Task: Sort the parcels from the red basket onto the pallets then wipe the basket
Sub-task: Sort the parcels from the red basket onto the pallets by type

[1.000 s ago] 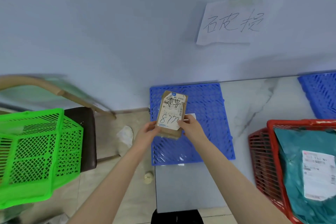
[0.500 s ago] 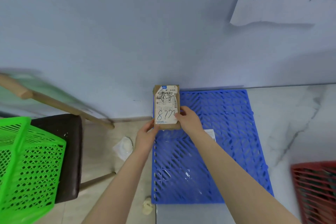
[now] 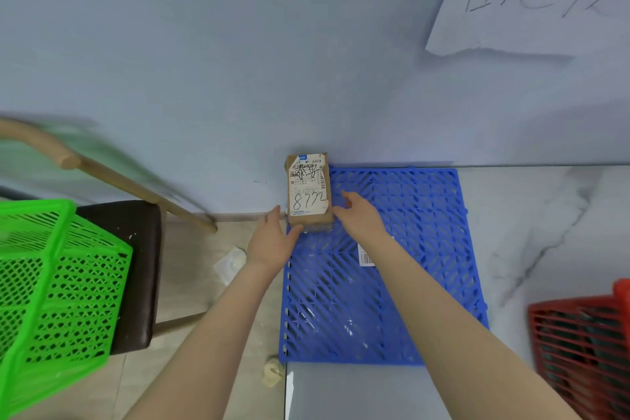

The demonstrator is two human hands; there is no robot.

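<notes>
The parcel [image 3: 308, 193] sits on the pallet [image 3: 409, 215] at its far-left corner by the wall, long axis pointing away from the person; the left hand [image 3: 271, 244] touches its near-left corner, fingers loose; the right hand [image 3: 363, 218] lies straight-fingered just beside its right edge — neither grips; the basket [image 3: 579, 303] is well right, nearer the right hand.
</notes>
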